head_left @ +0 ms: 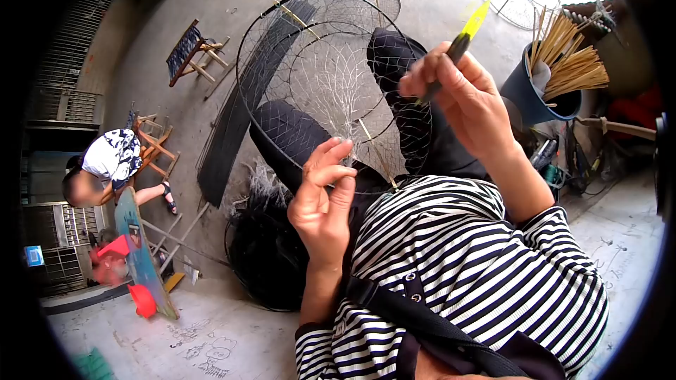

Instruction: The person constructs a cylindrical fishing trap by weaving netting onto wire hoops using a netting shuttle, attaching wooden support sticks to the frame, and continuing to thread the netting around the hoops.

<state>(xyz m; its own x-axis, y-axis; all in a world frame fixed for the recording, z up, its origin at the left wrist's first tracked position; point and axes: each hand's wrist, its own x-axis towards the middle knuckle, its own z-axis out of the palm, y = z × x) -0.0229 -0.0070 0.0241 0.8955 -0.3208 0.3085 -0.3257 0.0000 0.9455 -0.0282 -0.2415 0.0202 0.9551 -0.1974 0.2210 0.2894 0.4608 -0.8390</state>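
Your left hand pinches gathered mesh at the hoop, presumably for tension — your right hand grips a yellow-tipped tool beside that hoop

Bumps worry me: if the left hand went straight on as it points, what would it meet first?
Probably the net, its pale strands gathered at the left hand, though depth is unclear.

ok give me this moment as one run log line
left hand: pinching gathered netting | right hand: holding yellow-and-black tool, tip pointing away from body | black hoop: around netting | blue bucket: holding sticks
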